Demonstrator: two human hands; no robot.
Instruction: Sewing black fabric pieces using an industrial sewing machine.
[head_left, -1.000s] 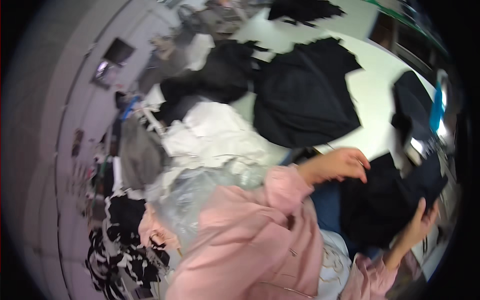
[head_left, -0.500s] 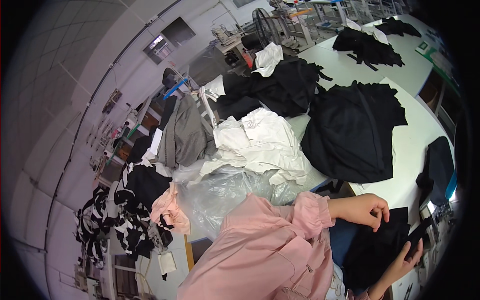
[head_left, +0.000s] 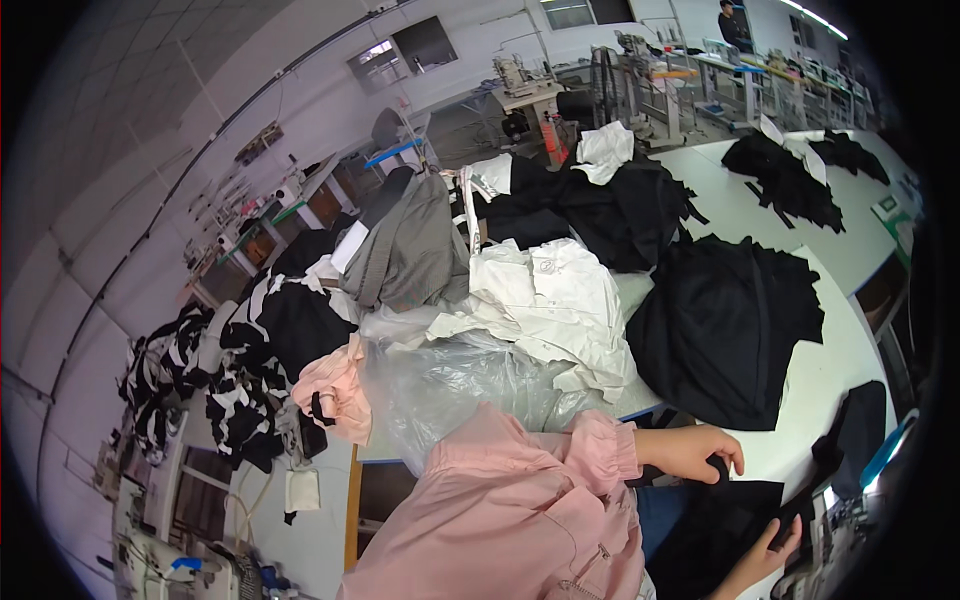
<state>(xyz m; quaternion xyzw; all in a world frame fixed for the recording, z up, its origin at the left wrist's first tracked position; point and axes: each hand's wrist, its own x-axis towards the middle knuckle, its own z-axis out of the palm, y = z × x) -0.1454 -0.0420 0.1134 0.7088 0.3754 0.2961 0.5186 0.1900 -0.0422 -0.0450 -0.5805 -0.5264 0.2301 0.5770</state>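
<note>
Black fabric piece point(head_left: 725, 520) crosswise between hands

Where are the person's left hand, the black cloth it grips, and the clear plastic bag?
left hand point(head_left: 695, 452), head view, back of the hand.
black cloth point(head_left: 720, 520), head view, its flat middle.
clear plastic bag point(head_left: 450, 385), head view, crumpled middle.

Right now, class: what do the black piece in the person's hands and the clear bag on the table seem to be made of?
Black piece: likely a matte woven fabric; it drapes limply between the left hand and right hand. Clear bag: thin plastic film; translucent, crinkled, with glossy highlights.
</note>
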